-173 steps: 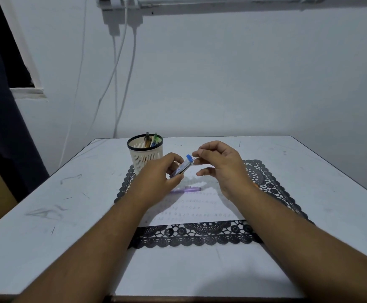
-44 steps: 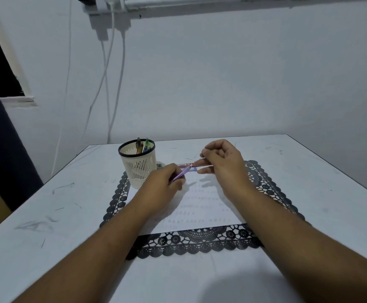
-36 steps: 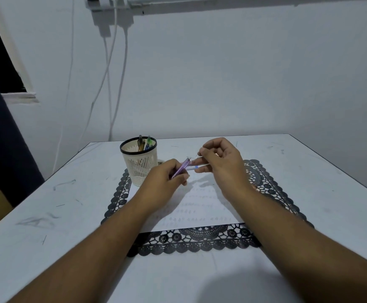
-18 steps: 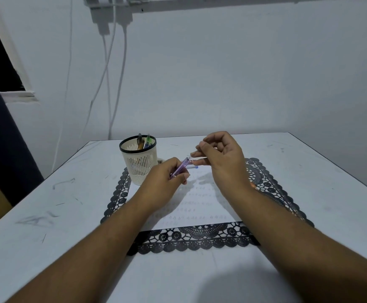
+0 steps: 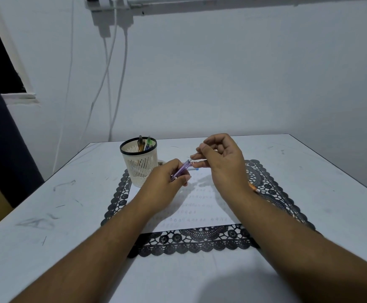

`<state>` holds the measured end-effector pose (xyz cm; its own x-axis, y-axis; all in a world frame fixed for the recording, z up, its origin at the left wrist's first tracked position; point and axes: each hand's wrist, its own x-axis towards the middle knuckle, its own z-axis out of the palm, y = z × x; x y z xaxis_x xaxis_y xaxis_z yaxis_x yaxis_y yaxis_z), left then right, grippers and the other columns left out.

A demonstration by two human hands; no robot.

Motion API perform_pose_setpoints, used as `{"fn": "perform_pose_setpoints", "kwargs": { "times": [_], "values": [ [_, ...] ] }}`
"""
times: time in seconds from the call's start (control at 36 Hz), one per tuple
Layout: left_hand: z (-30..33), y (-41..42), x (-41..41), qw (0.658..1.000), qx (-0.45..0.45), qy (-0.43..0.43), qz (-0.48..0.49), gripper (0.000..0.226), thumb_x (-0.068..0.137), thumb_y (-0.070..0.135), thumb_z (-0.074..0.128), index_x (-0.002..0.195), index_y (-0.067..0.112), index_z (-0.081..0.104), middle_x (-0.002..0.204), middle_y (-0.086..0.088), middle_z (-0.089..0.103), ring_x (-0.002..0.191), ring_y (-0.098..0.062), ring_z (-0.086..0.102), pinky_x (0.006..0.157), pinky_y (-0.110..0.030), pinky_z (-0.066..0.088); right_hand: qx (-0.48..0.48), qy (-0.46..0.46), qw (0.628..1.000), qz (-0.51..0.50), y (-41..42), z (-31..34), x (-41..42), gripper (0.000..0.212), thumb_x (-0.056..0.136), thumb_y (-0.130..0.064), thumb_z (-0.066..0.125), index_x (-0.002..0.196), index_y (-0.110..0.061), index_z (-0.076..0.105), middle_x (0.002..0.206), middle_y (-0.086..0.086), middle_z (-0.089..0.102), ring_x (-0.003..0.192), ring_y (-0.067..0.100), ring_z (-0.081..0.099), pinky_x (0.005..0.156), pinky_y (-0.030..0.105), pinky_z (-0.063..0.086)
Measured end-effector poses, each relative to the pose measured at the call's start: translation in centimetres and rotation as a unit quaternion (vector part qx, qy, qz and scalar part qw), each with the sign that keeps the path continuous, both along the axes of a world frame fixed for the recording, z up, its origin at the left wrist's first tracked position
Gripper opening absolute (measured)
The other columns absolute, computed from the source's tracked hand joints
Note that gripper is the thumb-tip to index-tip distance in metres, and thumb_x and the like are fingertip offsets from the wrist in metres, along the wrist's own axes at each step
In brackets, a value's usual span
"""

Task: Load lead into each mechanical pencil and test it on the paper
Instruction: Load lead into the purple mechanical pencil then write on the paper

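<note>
Two bare forearms reach in from the near edge of a white table (image 5: pixel 47 215) marked with grey scuffs. Beneath them lies a black lace mat (image 5: pixel 191 239), and on it a sheet of paper (image 5: pixel 200 206) with rows of small pencilled marks.

Above the far part of the paper, the left hand (image 5: pixel 163 189) grips a purple mechanical pencil (image 5: pixel 181 170), its fingers curled round the lower barrel. The pencil tilts up and to the right, its upper end pointing at the right hand (image 5: pixel 222 162). That hand hangs just right of the pencil's upper end, thumb and forefinger pinched together at it; whether a lead is between them is too fine to tell. The other fingers are curled.

An orange pencil tip (image 5: pixel 253 187) peeks out from behind the right wrist, on the mat. A blue-tipped thing (image 5: pixel 194 169) lies on the paper behind the left hand.

Farther back and to the left, a cream mesh cup (image 5: pixel 139 162) with a black rim stands on the mat's far left corner, holding more pencils (image 5: pixel 145 144). Beyond the table, white cables (image 5: pixel 112 84) hang down the wall.
</note>
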<state>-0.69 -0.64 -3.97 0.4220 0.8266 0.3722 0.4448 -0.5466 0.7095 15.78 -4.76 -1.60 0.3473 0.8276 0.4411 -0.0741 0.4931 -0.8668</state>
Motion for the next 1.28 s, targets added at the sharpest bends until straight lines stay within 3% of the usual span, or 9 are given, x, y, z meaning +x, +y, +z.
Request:
{"fn": "perform_pose_setpoints", "kwargs": {
  "times": [0.19,0.36,0.56,0.67,0.83,1.03,1.11,1.22,1.28],
  "values": [
    [-0.1,-0.1,-0.1,1.0,0.002,0.002,-0.006,0.013,0.1,0.026,0.066,0.087,0.029,0.063,0.079,0.018,0.069,0.064,-0.003,0.052,0.065,-0.03,0.043,-0.008,-0.006,1.0,-0.002,-0.1,-0.2,0.0,0.006,0.102,-0.004,0.064,0.1,-0.009,0.062,0.084,0.009,0.072,0.082,0.031,0.076,0.069,0.042,0.064],
    [0.0,0.0,-0.1,1.0,0.005,0.003,-0.007,0.015,0.1,0.026,0.066,0.086,0.031,0.063,0.081,0.017,0.069,0.073,-0.014,0.057,0.07,-0.036,0.048,-0.026,-0.067,0.997,-0.021,-0.5,-0.1,0.1,0.004,0.106,-0.018,0.061,0.107,-0.017,0.057,0.087,0.005,0.079,0.079,0.024,0.078,0.062,0.035,0.056],
    [-0.1,0.2,-0.2,1.0,0.003,0.004,-0.003,0.015,0.1,0.026,0.066,0.086,0.032,0.063,0.079,0.018,0.068,0.068,-0.005,0.054,0.069,-0.034,0.046,-0.026,-0.097,0.995,-0.025,-0.7,-0.1,0.0,0.007,0.106,-0.02,0.061,0.109,-0.018,0.056,0.087,0.002,0.08,0.078,0.019,0.078,0.065,0.036,0.055],
    [-0.1,0.1,-0.1,1.0,0.006,0.005,0.0,0.015,0.1,0.027,0.066,0.086,0.031,0.063,0.08,0.019,0.068,0.072,-0.008,0.057,0.072,-0.036,0.049,-0.022,-0.116,0.993,-0.025,-0.7,-0.3,0.0,0.006,0.105,-0.02,0.062,0.107,-0.02,0.056,0.088,0.0,0.08,0.081,0.017,0.078,0.065,0.036,0.055],
    [-0.1,0.1,0.0,1.0,0.006,0.003,0.004,0.016,0.1,0.027,0.066,0.085,0.032,0.063,0.08,0.017,0.069,0.069,-0.005,0.056,0.072,-0.037,0.049,-0.012,-0.166,0.985,-0.042,-0.3,-1.0,0.2,0.008,0.099,-0.015,0.068,0.094,-0.021,0.066,0.084,0.001,0.077,0.086,0.019,0.076,0.07,0.042,0.059],
    [-0.2,0.3,-0.1,1.0,0.004,-0.011,0.002,0.014,0.1,0.027,0.066,0.086,0.028,0.063,0.081,0.015,0.07,0.069,-0.008,0.056,0.066,-0.031,0.043,0.008,-0.25,0.967,-0.056,0.1,-1.4,0.3,0.012,0.098,-0.013,0.069,0.09,-0.017,0.076,0.084,-0.01,0.076,0.084,0.007,0.072,0.077,0.03,0.057],
    [-0.2,0.3,-0.1,1.0,-0.001,-0.021,0.002,0.014,0.1,0.027,0.065,0.086,0.028,0.062,0.081,0.015,0.071,0.07,-0.013,0.058,0.066,-0.032,0.043,0.013,-0.272,0.96,-0.071,0.2,-1.4,0.7,0.013,0.098,-0.016,0.068,0.091,-0.019,0.079,0.085,-0.011,0.077,0.085,0.009,0.073,0.081,0.033,0.058],
    [-0.1,0.4,-0.2,0.998,-0.019,-0.058,-0.005,0.013,0.1,0.025,0.066,0.088,0.027,0.064,0.084,0.008,0.073,0.073,-0.02,0.061,0.069,-0.036,0.045,-0.014,-0.275,0.96,-0.058,0.5,-1.4,0.9,0.01,0.095,-0.017,0.072,0.093,-0.023,0.079,0.086,-0.011,0.077,0.085,0.008,0.072,0.076,0.03,0.056],
    [0.0,0.3,-0.2,0.996,-0.032,-0.078,-0.007,0.011,0.1,0.026,0.066,0.089,0.026,0.065,0.083,0.006,0.073,0.064,-0.011,0.057,0.066,-0.034,0.043,-0.037,-0.291,0.956,-0.03,0.6,-1.5,1.0,0.009,0.093,-0.018,0.074,0.093,-0.024,0.08,0.084,-0.011,0.076,0.083,0.009,0.07,0.074,0.03,0.056]
  ]
}}
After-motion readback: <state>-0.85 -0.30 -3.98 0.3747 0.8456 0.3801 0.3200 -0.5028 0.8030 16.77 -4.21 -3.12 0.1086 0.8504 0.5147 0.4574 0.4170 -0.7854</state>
